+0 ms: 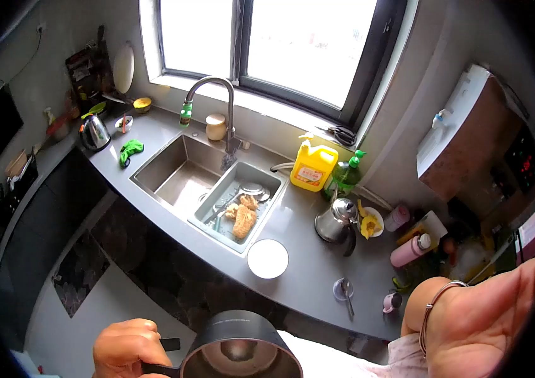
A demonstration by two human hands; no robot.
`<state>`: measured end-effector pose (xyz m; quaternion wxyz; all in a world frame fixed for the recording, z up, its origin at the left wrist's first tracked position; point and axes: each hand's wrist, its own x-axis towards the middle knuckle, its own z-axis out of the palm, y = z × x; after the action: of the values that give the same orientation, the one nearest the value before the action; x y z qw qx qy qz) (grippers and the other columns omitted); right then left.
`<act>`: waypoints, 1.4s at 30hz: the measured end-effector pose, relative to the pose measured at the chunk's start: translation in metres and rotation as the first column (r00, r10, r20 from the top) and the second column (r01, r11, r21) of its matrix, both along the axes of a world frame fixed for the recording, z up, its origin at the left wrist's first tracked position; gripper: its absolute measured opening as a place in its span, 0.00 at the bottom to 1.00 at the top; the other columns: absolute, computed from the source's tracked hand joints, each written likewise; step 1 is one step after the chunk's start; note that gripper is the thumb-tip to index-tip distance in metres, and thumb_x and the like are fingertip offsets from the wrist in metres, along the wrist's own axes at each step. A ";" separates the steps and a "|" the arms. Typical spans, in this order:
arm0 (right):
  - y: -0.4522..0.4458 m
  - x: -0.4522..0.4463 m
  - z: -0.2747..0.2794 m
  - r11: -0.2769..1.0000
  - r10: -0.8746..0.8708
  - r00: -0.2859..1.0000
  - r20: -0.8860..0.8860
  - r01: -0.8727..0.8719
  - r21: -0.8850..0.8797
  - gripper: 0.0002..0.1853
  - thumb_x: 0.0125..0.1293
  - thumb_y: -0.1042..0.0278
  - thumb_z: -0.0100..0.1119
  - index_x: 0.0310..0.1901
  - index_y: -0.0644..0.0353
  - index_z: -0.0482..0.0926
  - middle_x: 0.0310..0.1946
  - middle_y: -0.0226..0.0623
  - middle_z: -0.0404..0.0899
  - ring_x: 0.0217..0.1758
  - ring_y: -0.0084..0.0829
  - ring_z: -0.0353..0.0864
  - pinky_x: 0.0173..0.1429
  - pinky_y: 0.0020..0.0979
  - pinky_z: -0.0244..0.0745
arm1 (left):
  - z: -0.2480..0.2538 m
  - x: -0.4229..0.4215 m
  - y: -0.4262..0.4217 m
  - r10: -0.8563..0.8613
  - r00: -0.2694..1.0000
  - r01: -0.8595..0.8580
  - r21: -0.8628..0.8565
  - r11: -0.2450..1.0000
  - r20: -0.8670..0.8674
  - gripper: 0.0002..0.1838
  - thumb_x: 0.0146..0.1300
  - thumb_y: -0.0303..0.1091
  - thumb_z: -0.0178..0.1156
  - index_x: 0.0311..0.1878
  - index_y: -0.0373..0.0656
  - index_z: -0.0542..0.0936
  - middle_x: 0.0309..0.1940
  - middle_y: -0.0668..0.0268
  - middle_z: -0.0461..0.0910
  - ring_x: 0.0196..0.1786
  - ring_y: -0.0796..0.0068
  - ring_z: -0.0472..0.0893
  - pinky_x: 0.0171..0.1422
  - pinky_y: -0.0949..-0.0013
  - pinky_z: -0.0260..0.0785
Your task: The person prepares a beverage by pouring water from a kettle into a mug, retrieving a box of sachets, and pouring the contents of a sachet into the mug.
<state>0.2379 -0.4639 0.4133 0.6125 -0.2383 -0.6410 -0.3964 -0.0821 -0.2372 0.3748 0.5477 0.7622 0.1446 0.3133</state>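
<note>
At the bottom edge my left hand is closed around the black handle of a dark saucepan. The pan tips toward me, so its pale grey inside shows; whether it holds liquid I cannot tell. My right hand, with a metal bracelet at the wrist, is raised at the lower right, palm toward the camera. Its fingers run out of view, and no held thing shows. Beyond the pan, a white round bowl or lid sits on the counter beside the sink. A grey basin there contains loofah-like scrubbers.
A faucet arches over the steel sink. Right of it stand a yellow jug, a green bottle, a steel kettle and a pink bottle. A green cloth and another kettle are at left.
</note>
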 end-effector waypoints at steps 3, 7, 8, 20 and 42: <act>0.002 -0.002 -0.001 1.000 0.002 1.000 -0.002 -0.002 -0.004 0.18 0.71 0.54 0.51 0.55 0.55 0.75 0.44 0.32 0.80 0.37 0.21 0.71 0.41 0.22 0.64 | 0.003 -0.002 0.000 -0.005 1.000 0.004 0.041 0.999 0.027 0.15 0.45 0.40 0.65 0.19 0.40 0.71 0.14 0.67 0.65 0.19 0.72 0.62 0.31 0.66 0.51; 0.004 -0.004 -0.002 1.000 0.007 1.000 -0.003 -0.007 0.001 0.18 0.71 0.54 0.51 0.55 0.55 0.76 0.45 0.32 0.80 0.37 0.21 0.71 0.41 0.22 0.63 | 0.006 -0.003 0.002 -0.013 0.999 0.010 0.081 0.997 0.032 0.18 0.45 0.44 0.67 0.18 0.41 0.71 0.13 0.67 0.64 0.17 0.71 0.62 0.31 0.66 0.52; 0.007 -0.004 -0.003 1.000 0.011 1.000 0.000 -0.011 0.001 0.18 0.71 0.54 0.51 0.55 0.55 0.76 0.45 0.32 0.80 0.37 0.21 0.71 0.41 0.22 0.63 | 0.006 -0.004 0.004 -0.028 0.999 0.025 0.090 0.996 0.033 0.19 0.45 0.45 0.67 0.18 0.41 0.72 0.13 0.67 0.65 0.17 0.71 0.62 0.31 0.66 0.52; 0.010 -0.011 -0.001 1.000 -0.012 1.000 0.005 0.012 0.006 0.17 0.71 0.54 0.50 0.55 0.54 0.76 0.45 0.31 0.80 0.38 0.22 0.71 0.42 0.23 0.63 | 0.031 -0.008 0.027 -0.242 0.966 0.257 0.213 0.943 -0.093 0.16 0.52 0.45 0.68 0.24 0.43 0.75 0.16 0.67 0.69 0.19 0.69 0.65 0.34 0.64 0.55; 0.007 -0.022 -0.001 1.000 -0.018 1.000 0.009 0.018 0.022 0.16 0.70 0.55 0.50 0.54 0.52 0.77 0.45 0.29 0.80 0.40 0.22 0.70 0.44 0.24 0.62 | 0.036 -0.010 0.033 -0.304 0.953 0.276 0.350 0.895 0.024 0.16 0.50 0.42 0.69 0.23 0.41 0.75 0.15 0.68 0.70 0.17 0.72 0.64 0.35 0.64 0.55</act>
<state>0.2155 -0.4567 0.4125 0.6087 -0.2354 -0.6371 -0.4101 -0.0920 -0.2046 0.4105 0.4523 0.8460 -0.0489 0.2779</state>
